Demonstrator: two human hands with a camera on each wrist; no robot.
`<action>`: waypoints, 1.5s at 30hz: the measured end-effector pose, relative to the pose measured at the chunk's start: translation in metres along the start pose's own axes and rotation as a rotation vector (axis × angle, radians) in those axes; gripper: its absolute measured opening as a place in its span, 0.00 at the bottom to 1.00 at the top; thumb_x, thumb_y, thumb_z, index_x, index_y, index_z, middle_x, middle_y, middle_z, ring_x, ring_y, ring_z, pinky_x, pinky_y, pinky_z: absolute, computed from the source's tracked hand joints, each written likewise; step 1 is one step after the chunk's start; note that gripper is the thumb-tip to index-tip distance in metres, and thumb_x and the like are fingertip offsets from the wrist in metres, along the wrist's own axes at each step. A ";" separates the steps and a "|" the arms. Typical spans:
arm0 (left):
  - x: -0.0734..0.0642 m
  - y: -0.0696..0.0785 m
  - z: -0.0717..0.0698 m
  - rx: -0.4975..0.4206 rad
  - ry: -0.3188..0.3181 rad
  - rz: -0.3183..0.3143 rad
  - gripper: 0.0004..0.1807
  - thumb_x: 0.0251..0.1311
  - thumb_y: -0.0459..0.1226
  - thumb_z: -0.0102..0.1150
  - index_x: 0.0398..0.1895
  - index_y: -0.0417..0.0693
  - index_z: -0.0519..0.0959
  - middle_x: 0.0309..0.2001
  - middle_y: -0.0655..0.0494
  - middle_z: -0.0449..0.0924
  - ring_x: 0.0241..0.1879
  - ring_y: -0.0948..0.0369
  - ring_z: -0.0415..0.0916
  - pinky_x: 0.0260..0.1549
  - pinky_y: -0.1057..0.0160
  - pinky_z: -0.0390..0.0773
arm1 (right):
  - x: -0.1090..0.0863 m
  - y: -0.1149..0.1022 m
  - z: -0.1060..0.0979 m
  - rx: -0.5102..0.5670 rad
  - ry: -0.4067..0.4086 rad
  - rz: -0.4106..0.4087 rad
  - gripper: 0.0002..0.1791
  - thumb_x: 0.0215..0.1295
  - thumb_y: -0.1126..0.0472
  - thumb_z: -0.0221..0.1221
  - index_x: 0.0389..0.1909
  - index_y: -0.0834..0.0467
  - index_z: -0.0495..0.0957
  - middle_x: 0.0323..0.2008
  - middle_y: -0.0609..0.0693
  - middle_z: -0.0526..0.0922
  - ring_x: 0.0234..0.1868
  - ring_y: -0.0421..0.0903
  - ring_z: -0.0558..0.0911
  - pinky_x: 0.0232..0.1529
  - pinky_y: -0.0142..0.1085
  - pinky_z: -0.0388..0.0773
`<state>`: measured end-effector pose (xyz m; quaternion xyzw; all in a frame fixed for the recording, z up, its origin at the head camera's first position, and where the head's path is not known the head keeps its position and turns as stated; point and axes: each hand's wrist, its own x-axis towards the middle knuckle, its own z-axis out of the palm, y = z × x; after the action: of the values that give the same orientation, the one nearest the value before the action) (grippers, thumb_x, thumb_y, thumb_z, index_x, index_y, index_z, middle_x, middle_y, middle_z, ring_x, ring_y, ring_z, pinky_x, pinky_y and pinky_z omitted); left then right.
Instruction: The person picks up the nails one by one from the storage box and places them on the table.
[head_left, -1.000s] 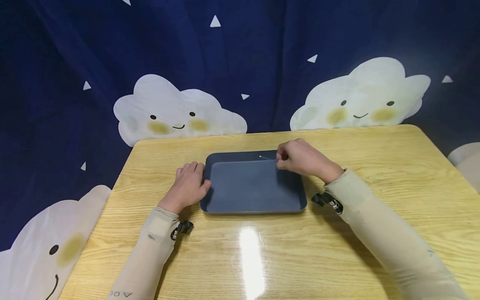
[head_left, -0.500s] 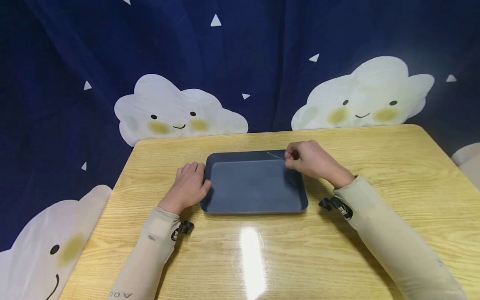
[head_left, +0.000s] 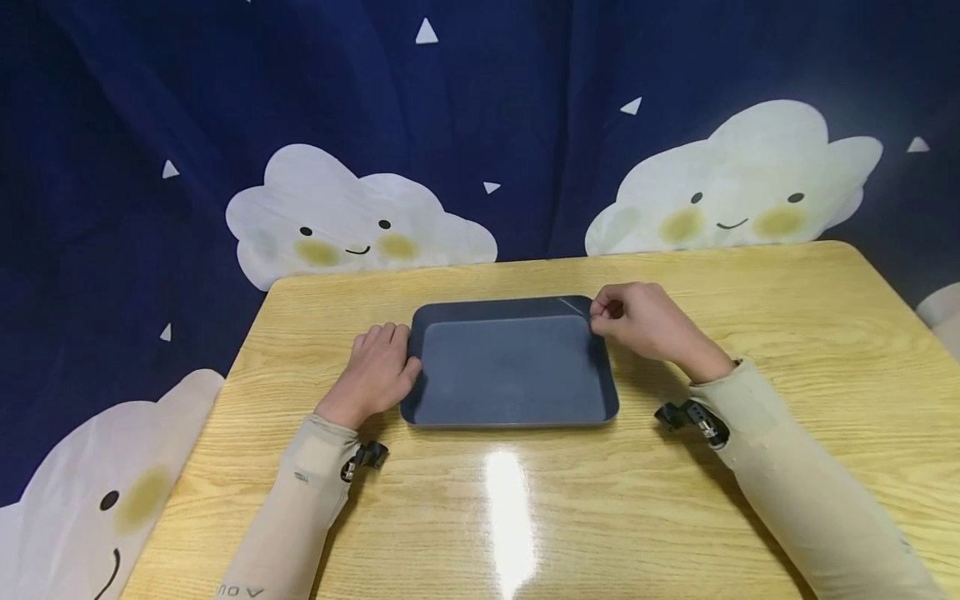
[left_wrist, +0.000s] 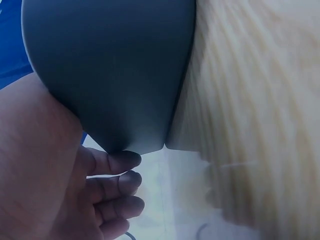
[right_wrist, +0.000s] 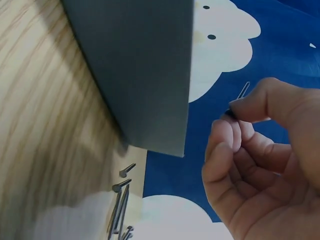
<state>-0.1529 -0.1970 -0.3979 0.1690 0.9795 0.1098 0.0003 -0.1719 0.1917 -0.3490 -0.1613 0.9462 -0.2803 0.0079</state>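
Note:
A shallow dark grey rectangular tray (head_left: 510, 371) lies on the table. At its left end my left hand (head_left: 375, 367) holds the wall, thumb on the inner side and fingers outside; in the left wrist view, the fingers (left_wrist: 122, 187) curl beside the tray corner. Over the tray's far right corner, my right hand (head_left: 637, 317) pinches a thin metal pin (right_wrist: 244, 90) between thumb and fingertips. That pin slants up and left along the far wall in the head view. Its lower end is hidden in the grip, and its exact kind is unclear.
Several thin metal pieces with broad ends, like nails (right_wrist: 120, 207), lie beyond the tray's edge in the right wrist view. A wooden table (head_left: 420, 508) carries the tray. Behind hangs a dark blue curtain (head_left: 330, 75) with cloud shapes.
My right hand has moved to the right with the pin, from above the tray's far side to its far right corner. The left hand and tray have stayed in place.

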 end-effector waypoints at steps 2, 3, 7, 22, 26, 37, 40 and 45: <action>0.000 0.000 0.000 -0.001 0.001 0.002 0.17 0.72 0.42 0.45 0.53 0.38 0.72 0.45 0.43 0.74 0.47 0.45 0.67 0.52 0.44 0.65 | -0.001 0.003 -0.001 0.022 -0.002 0.026 0.05 0.63 0.61 0.60 0.35 0.55 0.84 0.31 0.49 0.87 0.32 0.42 0.80 0.35 0.33 0.73; 0.000 0.000 -0.001 -0.002 0.001 0.002 0.17 0.72 0.42 0.45 0.53 0.38 0.72 0.45 0.43 0.74 0.47 0.45 0.67 0.52 0.44 0.65 | -0.001 0.005 -0.002 0.031 -0.002 0.039 0.06 0.63 0.60 0.59 0.35 0.55 0.85 0.32 0.50 0.87 0.32 0.43 0.80 0.34 0.33 0.73; -0.001 -0.001 -0.001 -0.007 0.003 0.003 0.17 0.72 0.42 0.45 0.52 0.38 0.72 0.45 0.43 0.73 0.47 0.45 0.67 0.53 0.44 0.65 | -0.003 0.012 -0.003 0.052 0.002 0.092 0.07 0.65 0.59 0.59 0.36 0.55 0.85 0.31 0.50 0.86 0.30 0.43 0.78 0.33 0.33 0.72; -0.002 -0.001 -0.001 -0.023 0.012 0.001 0.16 0.72 0.42 0.46 0.51 0.38 0.72 0.43 0.44 0.73 0.46 0.46 0.67 0.52 0.45 0.65 | -0.004 0.029 -0.004 0.092 -0.012 0.161 0.08 0.64 0.59 0.58 0.36 0.56 0.85 0.29 0.48 0.84 0.30 0.42 0.77 0.31 0.32 0.72; -0.002 -0.002 0.000 -0.029 0.014 0.001 0.15 0.71 0.41 0.46 0.50 0.38 0.72 0.42 0.44 0.73 0.45 0.46 0.66 0.52 0.45 0.64 | -0.005 0.034 -0.004 0.076 -0.016 0.172 0.08 0.64 0.58 0.59 0.35 0.56 0.85 0.28 0.48 0.83 0.28 0.43 0.76 0.30 0.33 0.71; 0.000 -0.001 0.002 -0.029 0.018 0.011 0.15 0.71 0.41 0.47 0.49 0.38 0.72 0.41 0.45 0.73 0.43 0.47 0.66 0.50 0.45 0.64 | -0.009 0.046 -0.002 0.048 -0.045 0.175 0.07 0.63 0.59 0.58 0.33 0.55 0.83 0.23 0.47 0.83 0.25 0.43 0.75 0.27 0.34 0.68; 0.000 -0.001 0.002 -0.026 0.014 0.011 0.14 0.71 0.41 0.47 0.49 0.38 0.72 0.40 0.45 0.73 0.43 0.47 0.65 0.50 0.46 0.64 | -0.009 0.049 -0.001 0.054 -0.057 0.177 0.07 0.64 0.59 0.57 0.33 0.55 0.83 0.23 0.48 0.84 0.24 0.43 0.75 0.27 0.34 0.68; 0.001 0.000 0.001 -0.019 0.006 0.008 0.14 0.71 0.41 0.48 0.49 0.38 0.72 0.41 0.45 0.73 0.43 0.47 0.65 0.49 0.47 0.64 | -0.010 0.053 0.001 0.057 -0.076 0.180 0.07 0.65 0.60 0.57 0.33 0.56 0.83 0.24 0.49 0.84 0.24 0.44 0.76 0.27 0.35 0.69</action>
<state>-0.1535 -0.1964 -0.3988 0.1723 0.9777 0.1196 -0.0015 -0.1780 0.2359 -0.3787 -0.0858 0.9475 -0.2990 0.0737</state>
